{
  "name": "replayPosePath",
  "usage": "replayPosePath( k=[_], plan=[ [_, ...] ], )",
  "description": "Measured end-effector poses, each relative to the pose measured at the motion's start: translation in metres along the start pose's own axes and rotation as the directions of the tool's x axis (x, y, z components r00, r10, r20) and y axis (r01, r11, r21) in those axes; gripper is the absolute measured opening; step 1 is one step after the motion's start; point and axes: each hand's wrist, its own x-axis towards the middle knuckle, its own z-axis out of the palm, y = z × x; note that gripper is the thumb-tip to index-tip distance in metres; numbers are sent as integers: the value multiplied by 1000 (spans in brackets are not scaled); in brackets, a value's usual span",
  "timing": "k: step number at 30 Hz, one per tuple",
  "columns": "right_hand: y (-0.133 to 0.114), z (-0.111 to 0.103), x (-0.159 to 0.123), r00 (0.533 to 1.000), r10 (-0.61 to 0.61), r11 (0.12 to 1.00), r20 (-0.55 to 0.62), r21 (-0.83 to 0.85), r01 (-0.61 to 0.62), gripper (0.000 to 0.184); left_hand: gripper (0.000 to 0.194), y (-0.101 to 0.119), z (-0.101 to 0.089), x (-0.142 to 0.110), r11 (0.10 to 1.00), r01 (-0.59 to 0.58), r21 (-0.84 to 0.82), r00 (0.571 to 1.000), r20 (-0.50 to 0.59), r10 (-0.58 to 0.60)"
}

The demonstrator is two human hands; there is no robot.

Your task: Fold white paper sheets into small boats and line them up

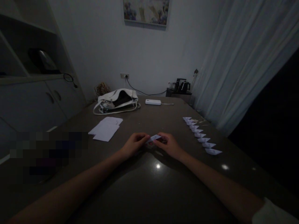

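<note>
A small piece of folded white paper (154,138) is held between my two hands, just above the middle of the dark table. The fingers of my left hand (136,143) pinch its left end. At its right end, my right hand (169,145) grips it between thumb and fingers. Off to the right, a slanting row of several folded paper boats (213,151) stands on the table. A loose stack of white paper sheets (106,130) lies to the left of my hands.
Behind the sheets rests an open white handbag (118,101). A white power bank (153,102) with a short cable lies at the far side of the brown table (130,186). A black kettle (183,86) stands in the back right corner, near a sheer curtain (224,62).
</note>
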Motion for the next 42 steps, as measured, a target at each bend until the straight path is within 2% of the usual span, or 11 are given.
replayPosePath(
  k=[5,15,23,29,35,42],
  plan=[
    [-2,-1,0,1000,17,999,1,32,-17,18,40,1,1,0,999,-4,-49,999,35,5],
    [-1,-1,0,999,25,999,27,37,-26,19,46,-2,-1,-1,999,23,32,999,30,-24],
    [-1,-1,2,999,32,995,2,94,-32,16,41,-1,1,1,1000,-21,-7,998,55,22],
    [-3,-1,1,998,64,990,22,124,-66,22,39,-2,1,0,999,-26,44,999,43,24],
    [-5,-2,2,999,45,991,15,123,-46,26,37,1,1,-1,989,-54,139,998,36,50],
    [-5,-1,1,999,48,993,23,103,-50,27,36,0,0,-1,987,-85,137,995,59,77]
  ],
)
